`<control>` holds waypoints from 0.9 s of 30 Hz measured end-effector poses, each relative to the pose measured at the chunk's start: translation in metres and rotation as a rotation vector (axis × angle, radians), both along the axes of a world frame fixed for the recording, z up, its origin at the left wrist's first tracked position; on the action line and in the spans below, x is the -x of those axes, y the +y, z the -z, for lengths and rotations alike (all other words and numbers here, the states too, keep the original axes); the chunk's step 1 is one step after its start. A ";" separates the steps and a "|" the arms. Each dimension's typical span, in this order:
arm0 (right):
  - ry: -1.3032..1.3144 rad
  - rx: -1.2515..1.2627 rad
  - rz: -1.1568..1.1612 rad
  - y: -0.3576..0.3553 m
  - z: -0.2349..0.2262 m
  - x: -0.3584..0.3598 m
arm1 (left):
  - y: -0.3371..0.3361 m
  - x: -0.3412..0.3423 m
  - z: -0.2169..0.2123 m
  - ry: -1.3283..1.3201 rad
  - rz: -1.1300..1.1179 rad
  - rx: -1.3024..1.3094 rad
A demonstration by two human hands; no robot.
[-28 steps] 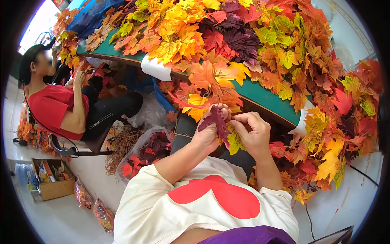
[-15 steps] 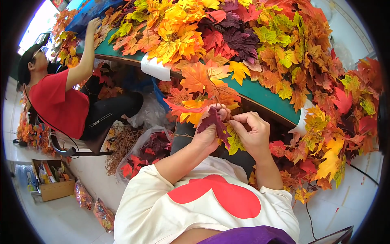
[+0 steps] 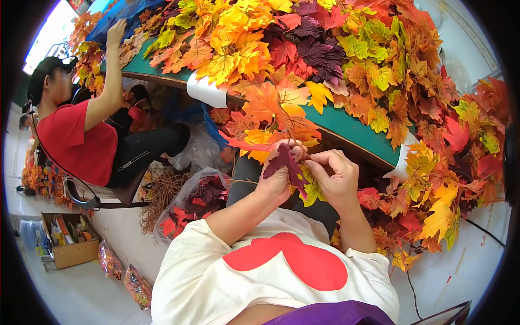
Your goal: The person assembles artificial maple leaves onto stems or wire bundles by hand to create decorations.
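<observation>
A garland of artificial maple leaves (image 3: 262,103), orange and yellow on a thin brown stem, hangs between me and the table edge. My left hand (image 3: 278,176) is closed round its stem, with a dark burgundy leaf (image 3: 285,166) lying over the fingers. Close beside it, my right hand (image 3: 334,173) pinches at the same stem, thumb and forefinger together. A yellow-green leaf (image 3: 312,188) hangs just below the fingertips. What exactly sits in the right pinch is too small to make out.
A green table (image 3: 352,127) bears heaped artificial leaves. Leaf garlands (image 3: 433,184) spill down at right. At left sits a co-worker in a red shirt (image 3: 76,143). A clear bag of leaves (image 3: 187,208), a bundle of brown stems (image 3: 162,197) and a cardboard box (image 3: 76,253) stand on the floor.
My hands have barely moved; both stay on the stem. The co-worker's head has turned, and the raised hand has shifted slightly left by the blue plastic.
</observation>
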State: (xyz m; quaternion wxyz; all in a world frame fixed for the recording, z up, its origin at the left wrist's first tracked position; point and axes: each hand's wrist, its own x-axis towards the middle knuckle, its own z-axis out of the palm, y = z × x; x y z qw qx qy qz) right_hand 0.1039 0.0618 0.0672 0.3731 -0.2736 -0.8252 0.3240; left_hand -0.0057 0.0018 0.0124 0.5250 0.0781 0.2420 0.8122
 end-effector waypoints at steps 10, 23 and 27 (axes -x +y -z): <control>0.013 0.011 0.004 -0.001 -0.001 -0.001 | -0.001 -0.001 -0.003 0.057 0.008 -0.045; 0.097 0.120 0.066 0.000 0.010 0.001 | -0.001 -0.002 0.003 -0.049 0.083 -0.043; 0.061 0.084 0.025 0.004 0.008 0.000 | -0.001 0.001 0.007 -0.130 0.129 0.015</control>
